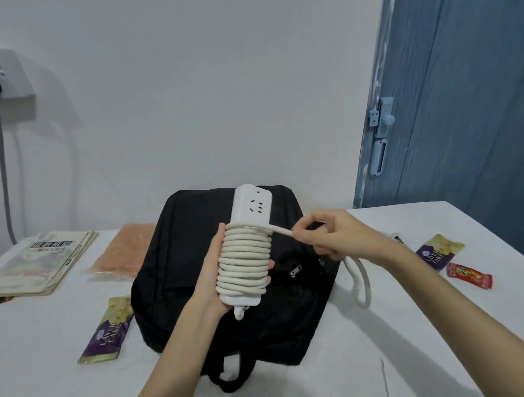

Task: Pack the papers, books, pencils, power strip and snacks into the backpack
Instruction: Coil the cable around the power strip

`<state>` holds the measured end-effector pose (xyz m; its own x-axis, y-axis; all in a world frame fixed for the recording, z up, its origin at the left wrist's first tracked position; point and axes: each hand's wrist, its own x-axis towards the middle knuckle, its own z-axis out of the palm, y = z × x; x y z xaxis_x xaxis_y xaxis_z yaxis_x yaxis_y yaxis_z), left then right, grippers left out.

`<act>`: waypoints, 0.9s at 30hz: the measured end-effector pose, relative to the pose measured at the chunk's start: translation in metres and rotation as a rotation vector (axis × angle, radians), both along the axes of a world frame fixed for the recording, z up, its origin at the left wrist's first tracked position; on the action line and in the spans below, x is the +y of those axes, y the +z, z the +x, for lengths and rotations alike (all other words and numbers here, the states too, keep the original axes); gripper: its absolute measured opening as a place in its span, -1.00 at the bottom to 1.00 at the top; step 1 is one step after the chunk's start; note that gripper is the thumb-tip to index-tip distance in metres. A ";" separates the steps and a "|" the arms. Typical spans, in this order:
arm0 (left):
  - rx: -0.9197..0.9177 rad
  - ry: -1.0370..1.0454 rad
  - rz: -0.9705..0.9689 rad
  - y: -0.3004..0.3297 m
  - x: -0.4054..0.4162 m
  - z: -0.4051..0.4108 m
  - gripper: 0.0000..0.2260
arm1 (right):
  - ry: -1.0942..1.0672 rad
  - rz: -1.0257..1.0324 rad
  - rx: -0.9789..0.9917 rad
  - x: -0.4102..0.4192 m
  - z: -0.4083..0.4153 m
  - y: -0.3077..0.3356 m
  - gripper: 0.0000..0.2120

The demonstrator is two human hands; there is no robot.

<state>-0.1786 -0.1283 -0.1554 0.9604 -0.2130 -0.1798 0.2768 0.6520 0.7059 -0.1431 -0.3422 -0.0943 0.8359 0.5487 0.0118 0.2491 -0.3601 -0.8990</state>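
both hands wind: left hand (212, 278) grips the white power strip (246, 246), right hand (331, 236) pinches its cord (282, 228). next, coil the slack, unzip the black backpack (177, 274).

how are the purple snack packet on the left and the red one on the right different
The purple snack packet is long and larger, with gold trim and pale lettering; the red snack packet is shorter and narrower. The purple one lies left of the backpack, the red one near the table's right edge. Both lie flat on the table, unpacked.
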 end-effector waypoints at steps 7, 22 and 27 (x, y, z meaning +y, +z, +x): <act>-0.062 -0.086 0.011 0.004 0.018 -0.002 -0.42 | -0.012 0.100 0.184 -0.038 0.016 -0.006 -0.70; -0.323 -0.080 0.895 0.000 0.008 -0.011 -0.61 | 0.081 -0.417 -0.246 0.039 -0.008 0.023 -0.75; -0.287 0.105 0.663 -0.008 0.000 -0.012 -0.78 | 0.200 -0.414 -0.264 0.048 -0.021 0.010 -0.64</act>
